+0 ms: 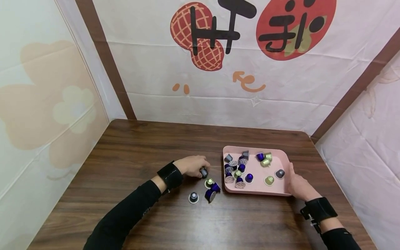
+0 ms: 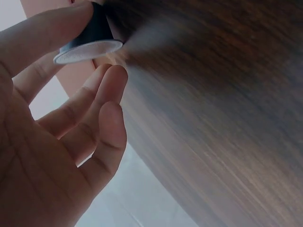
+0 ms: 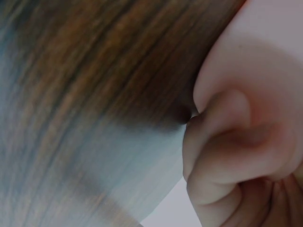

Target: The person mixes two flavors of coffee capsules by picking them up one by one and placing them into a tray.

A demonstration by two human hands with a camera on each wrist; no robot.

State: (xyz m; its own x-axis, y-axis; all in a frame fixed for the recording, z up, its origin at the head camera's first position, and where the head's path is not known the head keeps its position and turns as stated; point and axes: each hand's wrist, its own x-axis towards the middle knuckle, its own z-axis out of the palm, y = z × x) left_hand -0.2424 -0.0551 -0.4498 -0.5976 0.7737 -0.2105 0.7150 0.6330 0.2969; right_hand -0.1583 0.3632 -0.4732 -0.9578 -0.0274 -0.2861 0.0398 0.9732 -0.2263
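Note:
My left hand [image 1: 193, 166] pinches a dark grey coffee capsule [image 2: 97, 33] between thumb and fingers, low over the table left of the pink tray. Its foil lid faces the palm in the left wrist view, and the other fingers are loosely bent. Close by on the table lie a green capsule [image 1: 209, 182], two dark blue capsules [image 1: 210, 195] and a grey capsule [image 1: 193, 197] standing on its lid. At the right end of the pink tray [image 1: 257, 173], my right hand [image 1: 300, 185] grips the side wall, its fingers curled against the outside in the right wrist view.
Inside the tray, several blue, grey and green capsules crowd the left side. A blue capsule [image 1: 260, 157] and two green ones sit toward the back; a green capsule [image 1: 269, 180] and a grey capsule [image 1: 280, 173] stand toward the right. Printed cloth hangs behind the wooden table [image 1: 150, 146].

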